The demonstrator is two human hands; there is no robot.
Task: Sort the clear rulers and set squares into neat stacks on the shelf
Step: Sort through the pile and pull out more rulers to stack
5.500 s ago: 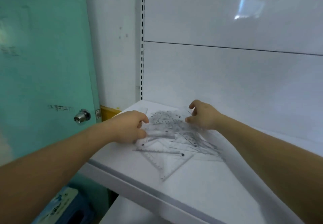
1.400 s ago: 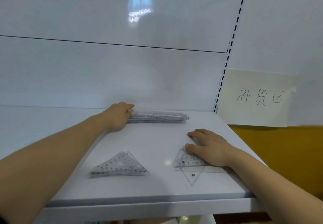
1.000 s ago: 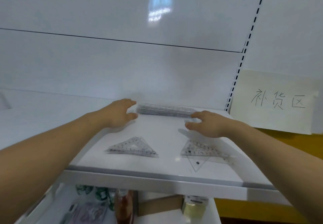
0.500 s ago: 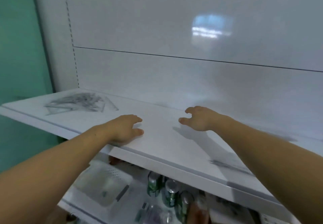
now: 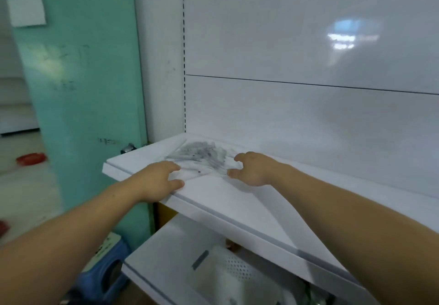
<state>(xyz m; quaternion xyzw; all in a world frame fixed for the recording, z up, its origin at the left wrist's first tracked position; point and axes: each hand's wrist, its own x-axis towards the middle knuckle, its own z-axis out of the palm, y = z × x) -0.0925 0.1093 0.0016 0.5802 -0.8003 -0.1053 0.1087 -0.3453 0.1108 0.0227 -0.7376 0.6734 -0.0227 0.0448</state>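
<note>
Loose pile [image 5: 202, 156] of clear rulers and set squares lies at the left end of the white shelf [image 5: 237, 200], near the back panel. Left hand [image 5: 158, 181] is at the shelf's front edge just beside the pile, fingers loosely bent, holding nothing. Right hand [image 5: 255, 169] is at the pile's right side, fingers half-curled and empty; blur hides whether it touches the pile. Green door [image 5: 78, 90] stands left of the shelf.
</note>
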